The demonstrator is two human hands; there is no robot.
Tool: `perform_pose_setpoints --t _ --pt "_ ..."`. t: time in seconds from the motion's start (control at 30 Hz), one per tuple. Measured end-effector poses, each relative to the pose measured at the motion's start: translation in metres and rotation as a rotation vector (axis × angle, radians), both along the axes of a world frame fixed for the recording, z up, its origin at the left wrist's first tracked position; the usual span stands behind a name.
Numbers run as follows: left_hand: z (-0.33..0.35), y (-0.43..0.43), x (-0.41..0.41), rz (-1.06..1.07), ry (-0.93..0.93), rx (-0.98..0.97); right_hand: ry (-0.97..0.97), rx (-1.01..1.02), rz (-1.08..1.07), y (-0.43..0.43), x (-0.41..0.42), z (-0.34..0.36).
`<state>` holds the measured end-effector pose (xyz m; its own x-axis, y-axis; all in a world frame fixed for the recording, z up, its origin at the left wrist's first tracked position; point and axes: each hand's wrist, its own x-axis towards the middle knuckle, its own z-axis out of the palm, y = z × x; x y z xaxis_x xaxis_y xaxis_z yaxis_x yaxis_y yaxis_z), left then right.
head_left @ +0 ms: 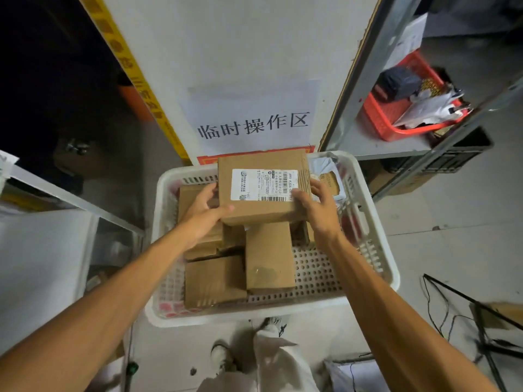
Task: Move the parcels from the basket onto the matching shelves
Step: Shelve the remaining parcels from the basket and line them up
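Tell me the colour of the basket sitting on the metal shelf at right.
The shelf basket is red; the head view shows it best.

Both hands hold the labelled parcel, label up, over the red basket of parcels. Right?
Wrong colour: the basket under the labelled parcel is white; the red basket sits on the shelf to the right. The head view shows it. Otherwise yes: left hand and right hand hold it, label up.
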<state>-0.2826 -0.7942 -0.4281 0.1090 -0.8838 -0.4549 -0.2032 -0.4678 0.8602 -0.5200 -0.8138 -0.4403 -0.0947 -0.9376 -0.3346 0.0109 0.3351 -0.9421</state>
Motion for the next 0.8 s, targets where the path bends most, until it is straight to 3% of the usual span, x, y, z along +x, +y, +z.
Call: perform_pose_setpoints --t 0.2,0.5,0.8 --pt "0.064 0.030 0.053 0.294 0.265 -0.158 -0.032 -0.207 0.070 0.008 0.063 0.070" --pt "0.179 0.080 0.177 0.354 0.101 -0.488 -0.132 -0.488 0.312 0.030 0.190 0.183" --pt "0.249 0.156 0.253 0.464 0.111 -0.793 -0.330 -0.603 0.493 0.072 0.296 0.239"
